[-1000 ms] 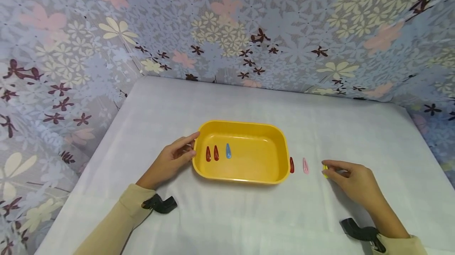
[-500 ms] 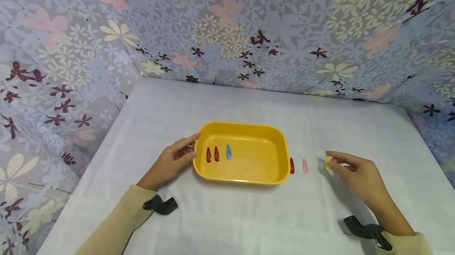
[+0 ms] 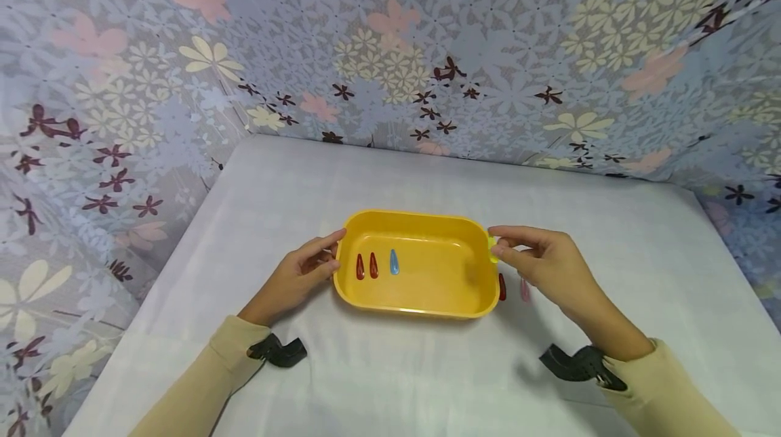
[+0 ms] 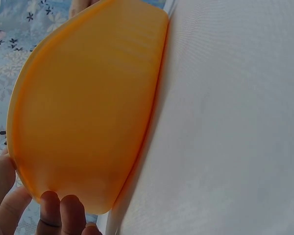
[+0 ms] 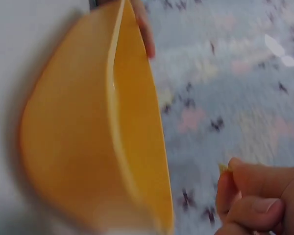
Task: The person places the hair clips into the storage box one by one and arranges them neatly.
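Observation:
A yellow plastic tray [image 3: 427,291] stands on the white cloth. My left hand [image 3: 299,282] holds its left end, fingertips at the rim and, in the left wrist view, against the outer wall. Two red snap hair clips [image 3: 374,265] and one blue hair clip [image 3: 394,262] lie inside, towards the left. My right hand [image 3: 552,267] pinches a yellow hair clip [image 3: 493,251] between thumb and forefinger, raised at the tray's right rim. In the right wrist view only a small tip of the yellow clip [image 5: 224,169] shows beyond the fingers.
Just outside the tray's right end lie another red hair clip [image 3: 502,286] and a pink hair clip [image 3: 525,290], the pink one partly hidden by my right hand. White cloth [image 3: 390,369] covers the table. Flower-patterned fabric [image 3: 390,51] rises behind and at both sides.
My right hand has lifted the yellow hair clip off the cloth and carried it left to the tray's right rim. The left hand stays at the tray's left end.

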### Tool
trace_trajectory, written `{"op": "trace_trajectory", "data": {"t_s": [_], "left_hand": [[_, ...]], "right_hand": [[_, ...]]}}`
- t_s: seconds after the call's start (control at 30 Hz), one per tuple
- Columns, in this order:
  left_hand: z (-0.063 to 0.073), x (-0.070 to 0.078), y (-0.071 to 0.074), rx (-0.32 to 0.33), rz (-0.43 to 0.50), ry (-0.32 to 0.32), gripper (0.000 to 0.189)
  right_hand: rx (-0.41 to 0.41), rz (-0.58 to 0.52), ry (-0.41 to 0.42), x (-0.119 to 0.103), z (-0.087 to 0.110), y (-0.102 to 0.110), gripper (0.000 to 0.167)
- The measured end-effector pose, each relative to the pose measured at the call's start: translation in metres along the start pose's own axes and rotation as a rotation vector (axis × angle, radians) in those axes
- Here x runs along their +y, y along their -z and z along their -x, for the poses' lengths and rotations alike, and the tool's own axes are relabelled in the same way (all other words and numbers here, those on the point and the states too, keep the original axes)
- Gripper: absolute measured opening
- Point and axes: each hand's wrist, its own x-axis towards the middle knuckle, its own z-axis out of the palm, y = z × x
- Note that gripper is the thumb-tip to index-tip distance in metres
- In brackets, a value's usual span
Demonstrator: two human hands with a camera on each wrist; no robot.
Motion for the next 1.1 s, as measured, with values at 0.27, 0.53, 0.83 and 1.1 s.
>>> {"op": "trace_trajectory", "data": {"t_s": [0.27, 0.53, 0.83, 1.1], "left_hand": [[0.002, -0.007, -0.003, -0.006, 0.012, -0.019, 0.053], [0.001, -0.003, -0.003, -0.010, 0.004, -0.006, 0.052], [0.000, -0.002, -0.001, -0.014, 0.010, -0.009, 0.053], [-0.001, -0.002, 0.001, -0.009, 0.005, -0.017, 0.053]], "right_hand": [[-0.135, 0.072, 0.020, -0.019, -0.034, -0.054, 0.032], [-0.195, 0.064, -0.034, -0.022, -0.055, -0.088, 0.025], [-0.223, 0.150, -0.049, -0.009, -0.065, -0.112, 0.013], [-0.192, 0.284, 0.068, -0.009, -0.064, -0.116, 0.012]]}}
